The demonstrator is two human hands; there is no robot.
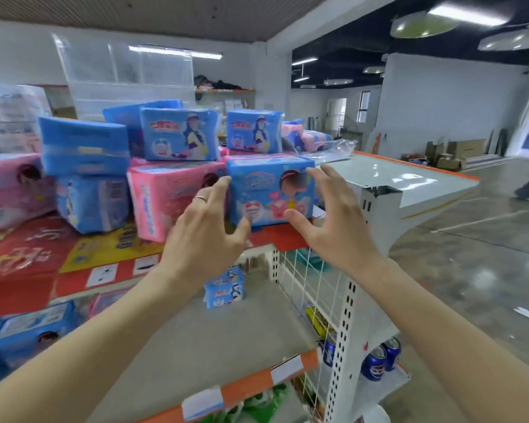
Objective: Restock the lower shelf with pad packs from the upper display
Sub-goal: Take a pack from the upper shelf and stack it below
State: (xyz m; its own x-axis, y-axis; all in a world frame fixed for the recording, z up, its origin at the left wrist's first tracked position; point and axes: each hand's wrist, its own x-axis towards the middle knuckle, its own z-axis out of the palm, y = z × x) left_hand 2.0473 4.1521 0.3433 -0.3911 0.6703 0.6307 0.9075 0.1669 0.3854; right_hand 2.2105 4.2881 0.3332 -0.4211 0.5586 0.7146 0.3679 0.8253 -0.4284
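Both hands, left [206,236] and right [333,227], spread wide either side of the blue pack [271,190], bracketing it, seemingly to lift it off the top shelf [275,239].

Blue drink cans [379,360] behind wire mesh [312,285]

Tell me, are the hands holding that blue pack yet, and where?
Not yet. The left hand and right hand are spread open on either side of the blue pack on the upper shelf, fingers near its side edges, gripping nothing.
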